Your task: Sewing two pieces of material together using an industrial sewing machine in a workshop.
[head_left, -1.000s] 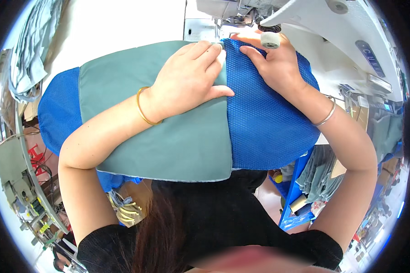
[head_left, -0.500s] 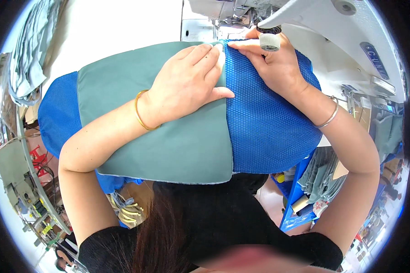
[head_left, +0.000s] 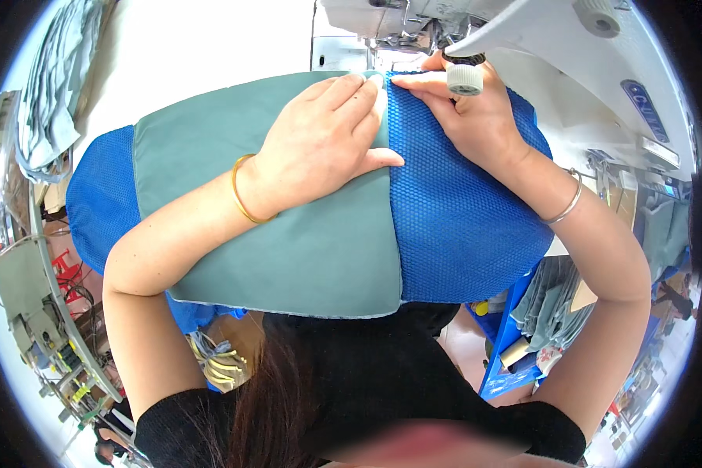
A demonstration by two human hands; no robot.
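A large fabric piece lies across the sewing table, with a grey-green panel (head_left: 304, 257) in the middle and blue mesh panels (head_left: 468, 226) at both ends. My left hand (head_left: 324, 140) rests flat on the grey-green part, fingertips at the seam and thumb spread over the mesh edge. On the mesh just right of that seam, my right hand (head_left: 472, 113) presses with fingers stretched out. Part of it is hidden behind a white knob (head_left: 465, 79). Both hands are close in front of the sewing machine's presser foot (head_left: 372, 58), where the seam meets it.
The white sewing machine arm (head_left: 554, 31) overhangs my right hand. Grey-green cloth pieces (head_left: 54, 86) hang at the far left. A blue bin (head_left: 507, 343) with stacked cloth stands at lower right, and bundled yellowish strips (head_left: 218, 363) lie at lower left.
Almost nothing differs. Machine, fabric and hands appear slightly lower in the picture, while both hands keep their places on the fabric.
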